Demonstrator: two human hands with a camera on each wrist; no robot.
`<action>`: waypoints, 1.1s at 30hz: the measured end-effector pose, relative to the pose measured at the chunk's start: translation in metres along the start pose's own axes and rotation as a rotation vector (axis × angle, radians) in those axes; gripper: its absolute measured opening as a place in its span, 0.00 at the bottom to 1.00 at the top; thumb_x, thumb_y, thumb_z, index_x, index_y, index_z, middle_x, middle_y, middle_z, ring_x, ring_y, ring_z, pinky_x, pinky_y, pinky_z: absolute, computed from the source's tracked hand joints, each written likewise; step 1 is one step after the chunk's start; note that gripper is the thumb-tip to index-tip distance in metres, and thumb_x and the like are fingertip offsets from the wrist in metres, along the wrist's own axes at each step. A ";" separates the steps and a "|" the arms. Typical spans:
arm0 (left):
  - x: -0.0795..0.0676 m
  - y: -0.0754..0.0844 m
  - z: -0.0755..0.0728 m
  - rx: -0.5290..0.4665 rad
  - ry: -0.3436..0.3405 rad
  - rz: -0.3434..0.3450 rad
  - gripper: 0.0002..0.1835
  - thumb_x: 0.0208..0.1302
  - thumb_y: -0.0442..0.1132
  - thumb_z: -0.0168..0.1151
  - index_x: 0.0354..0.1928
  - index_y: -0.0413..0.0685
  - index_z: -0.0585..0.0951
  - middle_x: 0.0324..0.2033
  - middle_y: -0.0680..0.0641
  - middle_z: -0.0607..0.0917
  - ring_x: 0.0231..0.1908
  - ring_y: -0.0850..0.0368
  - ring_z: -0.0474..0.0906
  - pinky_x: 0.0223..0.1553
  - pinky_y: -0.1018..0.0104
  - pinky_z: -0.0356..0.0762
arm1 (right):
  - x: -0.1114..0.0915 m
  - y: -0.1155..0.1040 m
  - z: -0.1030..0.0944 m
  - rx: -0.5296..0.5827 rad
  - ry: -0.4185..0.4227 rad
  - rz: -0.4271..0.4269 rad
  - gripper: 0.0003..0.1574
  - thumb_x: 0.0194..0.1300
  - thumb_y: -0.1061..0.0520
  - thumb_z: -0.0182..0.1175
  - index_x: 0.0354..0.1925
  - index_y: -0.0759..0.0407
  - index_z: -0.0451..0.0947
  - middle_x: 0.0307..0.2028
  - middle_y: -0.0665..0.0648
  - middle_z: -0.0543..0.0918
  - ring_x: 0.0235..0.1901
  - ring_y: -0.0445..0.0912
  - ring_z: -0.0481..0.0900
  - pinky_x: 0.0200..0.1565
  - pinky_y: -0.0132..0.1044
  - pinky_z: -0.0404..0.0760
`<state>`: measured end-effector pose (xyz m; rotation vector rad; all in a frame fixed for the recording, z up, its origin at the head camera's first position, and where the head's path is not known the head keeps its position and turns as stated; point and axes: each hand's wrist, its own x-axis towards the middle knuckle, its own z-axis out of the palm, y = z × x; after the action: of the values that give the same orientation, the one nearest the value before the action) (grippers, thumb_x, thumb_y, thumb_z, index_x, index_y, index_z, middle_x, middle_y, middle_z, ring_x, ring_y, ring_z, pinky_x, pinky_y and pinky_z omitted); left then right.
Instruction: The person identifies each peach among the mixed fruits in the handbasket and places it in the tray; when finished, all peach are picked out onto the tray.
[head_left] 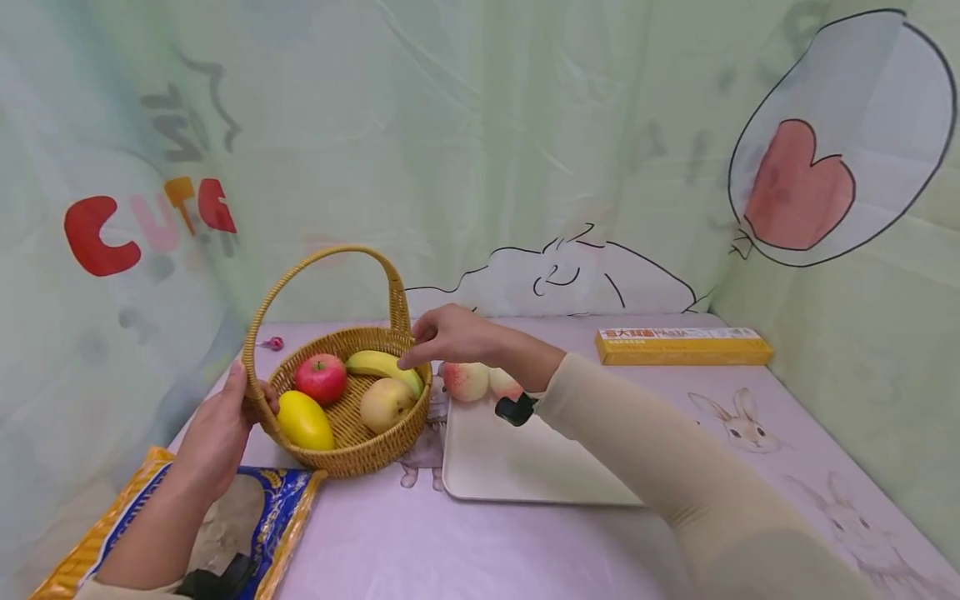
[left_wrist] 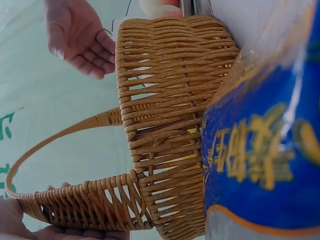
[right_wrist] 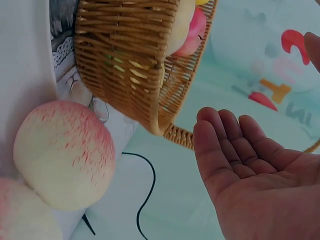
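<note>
A wicker basket [head_left: 360, 458] with a tall arched handle stands at the left of the table. Inside are a red apple [head_left: 321, 377], a yellow mango [head_left: 305, 421], a banana [head_left: 371, 363] and a pale yellow, round fruit [head_left: 386, 406]. My left hand [head_left: 213, 429] grips the handle near its left base; the left wrist view shows fingers behind the weave. Above the basket's right rim hovers my right hand [head_left: 459, 337], its fingers loosely bent, with nothing in it in the right wrist view [right_wrist: 250, 170]. Two peaches [right_wrist: 65, 155] lie beside the basket, on a white tray [head_left: 532, 467].
A bag with blue and orange print [head_left: 288, 500] lies in front of the basket at the left. A yellow pasta box [head_left: 684, 348] rests at the back right. Behind the basket is a small pink lollipop [head_left: 275, 342]. Printed curtains [head_left: 480, 167] surround the table.
</note>
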<state>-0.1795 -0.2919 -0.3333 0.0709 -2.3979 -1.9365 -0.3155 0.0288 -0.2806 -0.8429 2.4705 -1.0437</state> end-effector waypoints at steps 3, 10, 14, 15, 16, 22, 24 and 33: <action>-0.001 0.000 -0.002 -0.017 -0.002 0.005 0.37 0.74 0.73 0.31 0.52 0.47 0.71 0.40 0.54 0.78 0.50 0.57 0.71 0.53 0.77 0.67 | 0.010 -0.005 0.007 -0.045 -0.033 -0.011 0.42 0.58 0.38 0.74 0.63 0.60 0.78 0.53 0.52 0.84 0.52 0.45 0.81 0.54 0.38 0.81; -0.001 0.002 -0.001 -0.057 -0.002 0.013 0.36 0.75 0.73 0.33 0.51 0.46 0.72 0.40 0.54 0.78 0.48 0.57 0.73 0.54 0.77 0.67 | 0.027 -0.008 0.019 -0.140 -0.113 0.009 0.37 0.58 0.36 0.75 0.56 0.57 0.82 0.48 0.51 0.84 0.45 0.45 0.80 0.42 0.34 0.81; -0.001 0.001 -0.001 -0.046 0.002 0.000 0.37 0.74 0.73 0.33 0.52 0.46 0.71 0.41 0.54 0.78 0.49 0.57 0.73 0.54 0.77 0.67 | 0.035 -0.007 0.025 -0.166 -0.147 -0.014 0.36 0.57 0.37 0.76 0.54 0.59 0.83 0.44 0.52 0.84 0.41 0.44 0.78 0.40 0.33 0.80; -0.001 0.001 -0.001 -0.040 0.002 -0.005 0.38 0.74 0.73 0.33 0.52 0.45 0.71 0.41 0.54 0.78 0.50 0.56 0.72 0.54 0.77 0.67 | 0.037 -0.006 0.026 -0.170 -0.154 -0.017 0.37 0.57 0.37 0.76 0.55 0.59 0.83 0.45 0.52 0.84 0.42 0.44 0.78 0.41 0.33 0.80; -0.001 0.001 -0.001 -0.034 0.002 -0.008 0.38 0.74 0.74 0.33 0.52 0.45 0.71 0.41 0.53 0.78 0.51 0.56 0.72 0.55 0.77 0.67 | 0.039 -0.005 0.028 -0.174 -0.161 -0.019 0.39 0.56 0.38 0.76 0.56 0.61 0.82 0.46 0.53 0.84 0.43 0.43 0.78 0.42 0.33 0.80; 0.000 0.001 0.001 -0.002 0.004 -0.013 0.41 0.74 0.74 0.31 0.51 0.42 0.72 0.42 0.50 0.78 0.52 0.55 0.71 0.54 0.78 0.68 | 0.048 0.000 0.036 -0.203 -0.203 0.002 0.49 0.56 0.38 0.76 0.67 0.63 0.76 0.59 0.56 0.82 0.53 0.45 0.78 0.56 0.38 0.80; 0.001 0.002 0.001 -0.004 0.002 -0.008 0.40 0.74 0.74 0.32 0.51 0.42 0.73 0.42 0.50 0.78 0.51 0.56 0.72 0.54 0.77 0.68 | 0.050 0.001 0.038 -0.220 -0.212 0.014 0.49 0.56 0.38 0.77 0.67 0.63 0.75 0.60 0.56 0.82 0.54 0.46 0.78 0.57 0.39 0.80; 0.001 0.004 0.001 0.011 0.010 -0.004 0.42 0.74 0.75 0.31 0.52 0.41 0.73 0.42 0.50 0.78 0.53 0.53 0.71 0.55 0.77 0.68 | 0.060 -0.001 0.050 -0.340 -0.251 0.006 0.30 0.56 0.38 0.77 0.45 0.57 0.82 0.37 0.50 0.79 0.39 0.43 0.75 0.39 0.32 0.74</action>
<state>-0.1805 -0.2899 -0.3297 0.0861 -2.4040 -1.9206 -0.3361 -0.0365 -0.3178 -0.9958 2.4609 -0.4826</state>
